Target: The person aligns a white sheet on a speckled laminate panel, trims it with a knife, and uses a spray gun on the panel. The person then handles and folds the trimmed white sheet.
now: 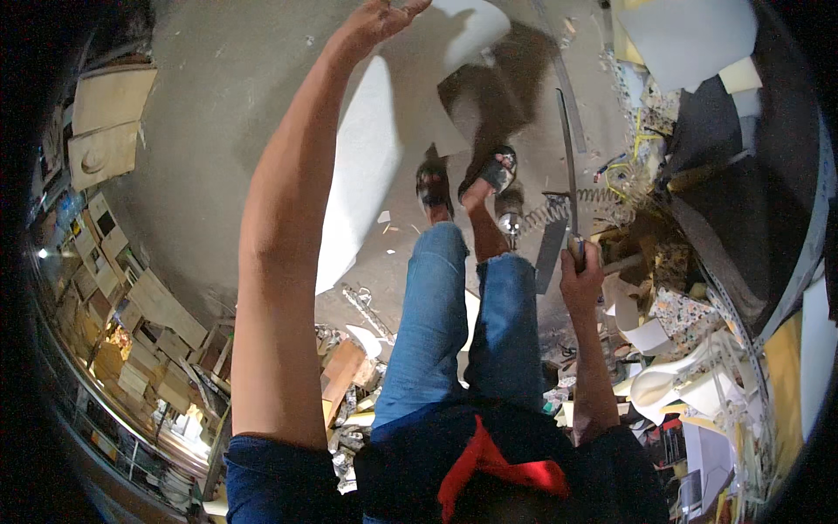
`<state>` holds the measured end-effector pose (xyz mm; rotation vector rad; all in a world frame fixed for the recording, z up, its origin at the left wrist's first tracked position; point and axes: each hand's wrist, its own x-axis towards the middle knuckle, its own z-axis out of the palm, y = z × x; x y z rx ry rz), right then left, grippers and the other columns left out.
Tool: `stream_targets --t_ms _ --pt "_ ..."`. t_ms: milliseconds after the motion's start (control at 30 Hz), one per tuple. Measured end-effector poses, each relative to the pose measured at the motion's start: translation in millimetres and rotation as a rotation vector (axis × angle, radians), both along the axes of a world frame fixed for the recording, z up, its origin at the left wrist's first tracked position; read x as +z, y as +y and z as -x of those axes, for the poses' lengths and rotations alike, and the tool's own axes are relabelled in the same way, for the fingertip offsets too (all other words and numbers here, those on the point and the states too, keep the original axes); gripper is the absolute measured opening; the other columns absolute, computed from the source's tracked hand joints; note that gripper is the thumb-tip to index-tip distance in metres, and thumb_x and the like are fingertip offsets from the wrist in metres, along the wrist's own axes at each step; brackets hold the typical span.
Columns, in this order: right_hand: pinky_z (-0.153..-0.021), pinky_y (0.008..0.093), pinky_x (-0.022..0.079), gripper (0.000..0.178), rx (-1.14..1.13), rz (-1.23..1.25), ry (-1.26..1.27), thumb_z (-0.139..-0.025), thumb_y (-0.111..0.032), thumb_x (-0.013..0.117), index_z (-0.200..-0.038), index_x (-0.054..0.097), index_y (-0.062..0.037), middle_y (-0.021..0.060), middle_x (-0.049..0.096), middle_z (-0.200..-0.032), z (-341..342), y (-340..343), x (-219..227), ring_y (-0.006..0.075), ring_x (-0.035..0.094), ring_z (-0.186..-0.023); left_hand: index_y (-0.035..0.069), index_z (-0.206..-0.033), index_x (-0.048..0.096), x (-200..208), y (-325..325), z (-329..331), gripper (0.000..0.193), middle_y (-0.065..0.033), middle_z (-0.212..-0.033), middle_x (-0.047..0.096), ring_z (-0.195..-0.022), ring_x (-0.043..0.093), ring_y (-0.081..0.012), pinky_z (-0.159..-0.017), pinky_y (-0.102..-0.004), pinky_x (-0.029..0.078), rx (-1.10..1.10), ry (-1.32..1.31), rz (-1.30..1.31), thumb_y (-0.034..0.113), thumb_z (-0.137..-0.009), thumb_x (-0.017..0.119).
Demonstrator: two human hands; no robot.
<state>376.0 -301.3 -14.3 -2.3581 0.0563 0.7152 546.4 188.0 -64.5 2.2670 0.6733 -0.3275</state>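
My left hand (377,19) reaches far forward at the top of the view and grips the upper edge of a large white foam sheet (371,166) that stands tilted on the concrete floor. My right hand (580,278) is closed around the handle of a long thin saw blade (567,157) that points away from me, beside the sheet's right edge. My legs in blue jeans (436,323) and sandalled feet (497,170) stand between the two hands, next to the sheet.
A heap of cardboard, paper scraps and a coiled wire (567,205) lies at the right. A tool with a round metal head (509,218) rests near my feet. Shelves with boxes (113,297) line the left. Scraps (349,367) litter the floor.
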Motion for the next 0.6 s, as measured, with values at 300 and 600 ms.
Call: stream_targets --t_ms 300,600 --pt "-0.069 0.0391 0.052 0.03 -0.04 0.058 0.082 -0.095 -0.024 0.061 -0.11 0.058 0.0009 0.0151 0.065 -0.081 -91 -13 -7 0.0266 0.066 -0.074 0.009 -0.131 0.062 -45 -19 -35 0.063 -0.0171 -0.125 0.064 -0.118 0.059 -0.0393 -0.101 -0.0505 0.045 0.087 0.132 0.039 0.042 -0.079 0.075" --pt "-0.079 0.0366 0.051 0.034 0.358 0.109 -0.094 -0.094 -0.02 0.063 -0.119 0.059 0.0034 0.0147 0.069 -0.097 -302 96 30 0.0245 0.064 -0.083 0.014 -0.125 0.061 62 -113 -6 0.062 -0.0101 -0.114 0.065 -0.124 0.051 -0.0338 -0.114 -0.0702 0.016 -0.105 -0.01 -0.217 0.011 -0.066 0.079"
